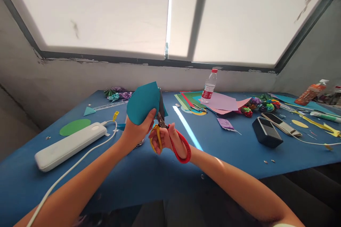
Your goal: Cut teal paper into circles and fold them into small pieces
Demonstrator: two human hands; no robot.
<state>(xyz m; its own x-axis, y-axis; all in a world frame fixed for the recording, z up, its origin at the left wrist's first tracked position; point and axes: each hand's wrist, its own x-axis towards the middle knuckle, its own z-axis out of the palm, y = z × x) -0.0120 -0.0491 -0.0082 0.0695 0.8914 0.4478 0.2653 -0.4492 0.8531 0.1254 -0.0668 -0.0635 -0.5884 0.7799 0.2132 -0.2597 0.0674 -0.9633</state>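
Observation:
A sheet of teal paper (142, 103) with a partly rounded outline is held up over the table by my left hand (138, 130), thumb on its near face. My right hand (170, 140) has its fingers through the handles of a pair of scissors (161, 122), one handle yellow and the other red. The dark blades point upward at the paper's right edge, and a strip of paper shows beyond them. Part of the blades is hidden by the paper. Below my left hand, a small metallic item on the table is mostly covered.
On the blue table (160, 188), a white power strip (70, 145) with a cable lies left, beside a green paper oval (75, 127). A water bottle (209, 87) stands on coloured paper sheets (223, 102). Rightward are a black box (266, 133), a phone (281, 124) and paper flowers (266, 105).

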